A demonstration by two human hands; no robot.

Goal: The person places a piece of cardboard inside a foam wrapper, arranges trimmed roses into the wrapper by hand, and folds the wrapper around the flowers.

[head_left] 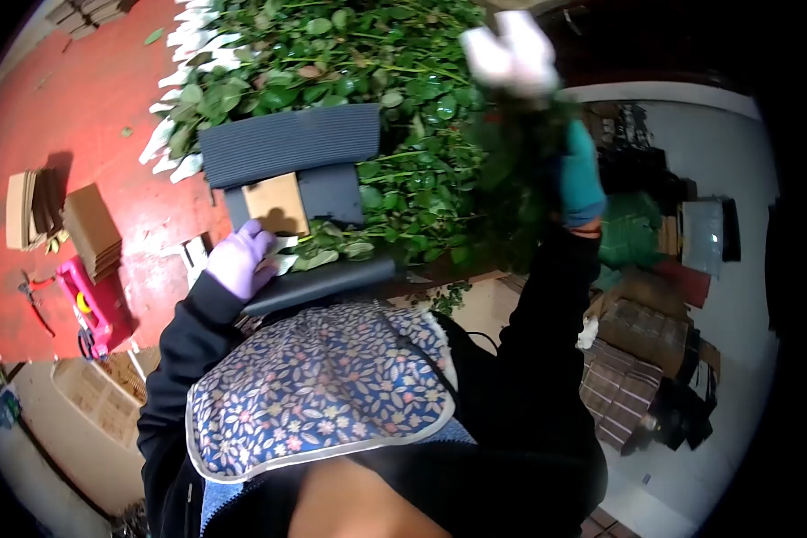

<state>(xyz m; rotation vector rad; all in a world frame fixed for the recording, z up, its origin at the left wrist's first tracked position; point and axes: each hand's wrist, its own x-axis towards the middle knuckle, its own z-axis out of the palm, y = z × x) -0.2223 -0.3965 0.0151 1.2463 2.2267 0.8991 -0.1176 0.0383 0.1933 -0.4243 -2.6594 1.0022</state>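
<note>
My left hand (237,260), in a purple glove, is closed at the near left corner of a dark ribbed holder (289,139). Its thumb and fingers pinch a leafy stem with a white wrapped tip (283,257). A tan cardboard piece (277,203) lies in the holder, just beyond the fingers. On the right, my right hand (582,170), in a teal glove, is raised and closed round leafy stems with white wrapped heads (511,56). These stems are blurred, and leaves hide most of the fingers. Many green stems (332,58) lie beside the holder.
On the red table (90,108) are cardboard stacks (93,231), a pink tool (97,305) and red-handled pruners (36,303). A woven crate (99,394) stands below the table at left. Green bags (630,229) and a checked cloth (620,381) are at right.
</note>
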